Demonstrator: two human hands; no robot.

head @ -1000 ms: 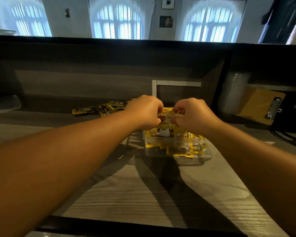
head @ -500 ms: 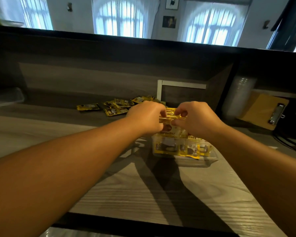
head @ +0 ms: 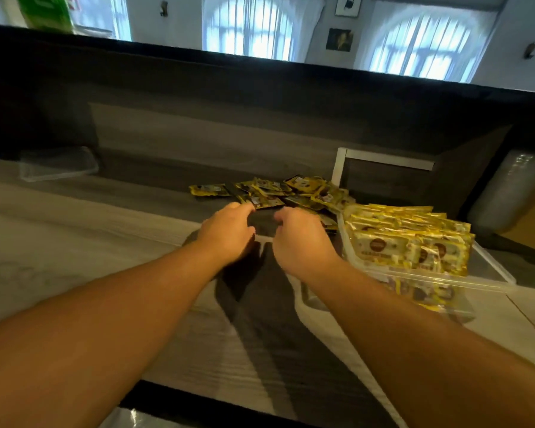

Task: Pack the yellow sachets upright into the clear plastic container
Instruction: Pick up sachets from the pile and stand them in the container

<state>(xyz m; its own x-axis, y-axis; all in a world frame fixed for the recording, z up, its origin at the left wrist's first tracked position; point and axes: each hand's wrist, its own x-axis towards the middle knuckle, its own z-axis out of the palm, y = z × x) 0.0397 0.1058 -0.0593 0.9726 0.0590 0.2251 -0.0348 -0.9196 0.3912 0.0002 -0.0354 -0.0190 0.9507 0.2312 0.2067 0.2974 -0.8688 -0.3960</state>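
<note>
Both hands are hanging over the pale wood-grain surface, the left hand and the right hand side by side with fingers loosely curled and grasping nothing, fingertips pointing toward the sachet pile. Just to the right of the right hand, the clear plastic container is sitting on the surface, holding a row of yellow sachets standing upright and rising above its rim. Beyond the hands, a loose pile of sachets is lying flat at the shadowed back of the surface, reaching to the container's far corner.
</note>
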